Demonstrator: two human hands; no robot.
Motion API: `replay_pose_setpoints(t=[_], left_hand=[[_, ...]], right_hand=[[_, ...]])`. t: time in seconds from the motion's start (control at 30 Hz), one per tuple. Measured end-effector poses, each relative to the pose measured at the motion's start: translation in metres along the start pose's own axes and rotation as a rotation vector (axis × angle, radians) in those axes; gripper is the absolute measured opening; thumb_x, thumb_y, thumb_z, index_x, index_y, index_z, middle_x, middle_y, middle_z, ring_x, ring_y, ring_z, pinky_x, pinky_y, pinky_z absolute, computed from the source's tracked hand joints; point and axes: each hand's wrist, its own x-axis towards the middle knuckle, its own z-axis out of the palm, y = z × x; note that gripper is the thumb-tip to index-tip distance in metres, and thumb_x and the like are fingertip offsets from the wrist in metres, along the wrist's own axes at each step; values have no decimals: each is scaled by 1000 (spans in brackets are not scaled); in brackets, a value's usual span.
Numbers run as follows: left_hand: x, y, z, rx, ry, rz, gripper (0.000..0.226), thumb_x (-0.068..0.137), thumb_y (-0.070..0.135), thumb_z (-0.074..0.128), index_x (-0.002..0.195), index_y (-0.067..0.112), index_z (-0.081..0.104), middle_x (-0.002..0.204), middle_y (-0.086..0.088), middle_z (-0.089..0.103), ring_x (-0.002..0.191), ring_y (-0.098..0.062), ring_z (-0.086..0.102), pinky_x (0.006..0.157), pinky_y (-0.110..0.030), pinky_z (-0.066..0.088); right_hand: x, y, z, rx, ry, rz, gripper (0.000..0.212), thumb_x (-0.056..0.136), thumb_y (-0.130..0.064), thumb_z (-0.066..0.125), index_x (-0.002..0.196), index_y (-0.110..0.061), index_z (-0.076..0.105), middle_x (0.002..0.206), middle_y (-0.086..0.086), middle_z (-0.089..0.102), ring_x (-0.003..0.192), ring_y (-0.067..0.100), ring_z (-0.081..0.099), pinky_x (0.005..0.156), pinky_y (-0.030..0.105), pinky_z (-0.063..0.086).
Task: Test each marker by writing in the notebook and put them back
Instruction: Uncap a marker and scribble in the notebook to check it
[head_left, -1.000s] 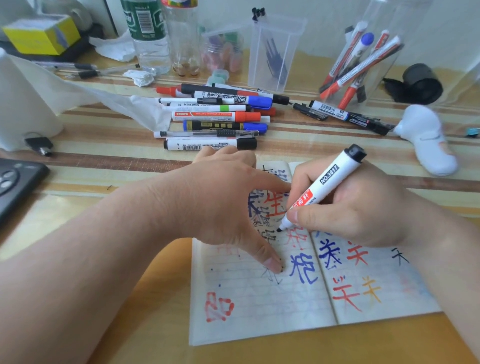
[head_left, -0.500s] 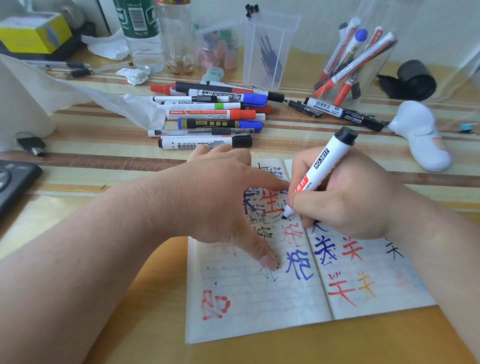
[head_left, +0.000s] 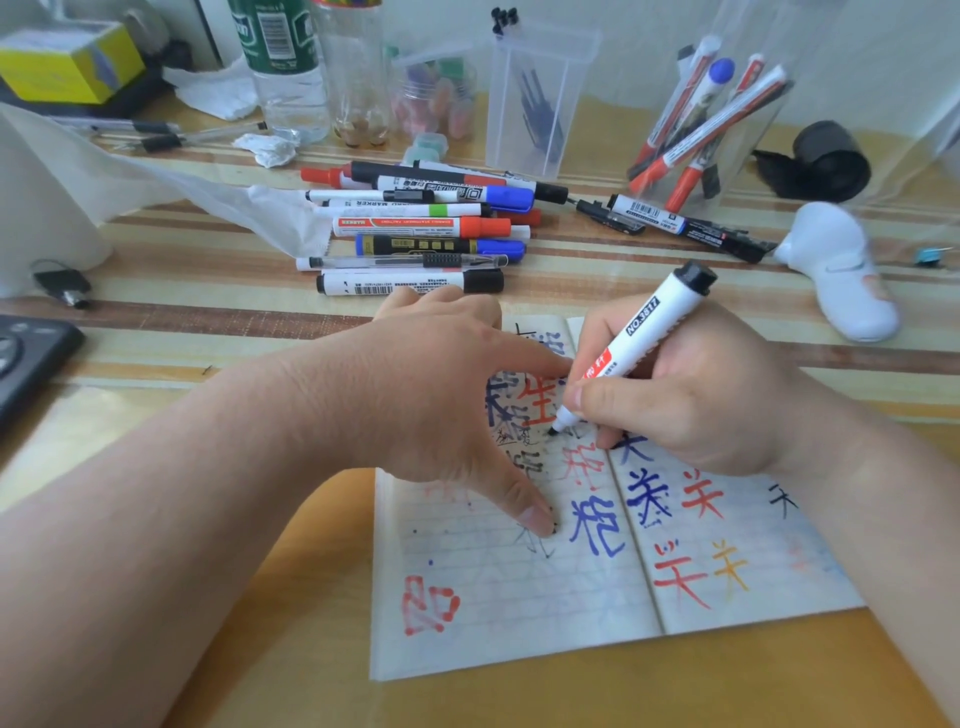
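White marker (head_left: 640, 347), nib on notebook (head_left: 519, 623), clamped in the grip of the right hand (head_left: 701, 400); left hand (head_left: 431, 384), fingers spread, steadies the page.

A white marker (head_left: 631, 353) with a black end stands tilted, its tip touching the left page of the open lined notebook (head_left: 519, 623). The notebook lies flat on the counter (head_left: 208, 291), scribbled in red, blue, black and orange. Other capped markers (head_left: 415, 228) lie piled beyond it.

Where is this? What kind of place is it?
Probably a desk at home, though I can't be sure: an open notebook full of scribbles, a pile of markers, and a water bottle.
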Motion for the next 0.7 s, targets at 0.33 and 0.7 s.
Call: replay_pose_setpoints(t=[0.33, 0.7], left_hand=[[-2, 1, 0, -7, 5, -4, 105, 43, 98, 57, 137, 71, 21, 102, 22, 35, 105, -8, 30, 92, -33, 21], [-2, 0, 1, -5, 10, -1, 106, 44, 98, 58, 139, 70, 22, 101, 23, 35, 107, -8, 31, 94, -33, 21]], right_hand=[[1, -1, 0, 47, -45, 12, 7, 69, -14, 68, 65, -9, 67, 64, 10, 71, 53, 16, 62, 49, 32, 49], [0, -2, -2, 71, -84, 6, 8, 71, -15, 70, 67, -8, 68, 64, 7, 72, 54, 13, 61, 51, 30, 49]])
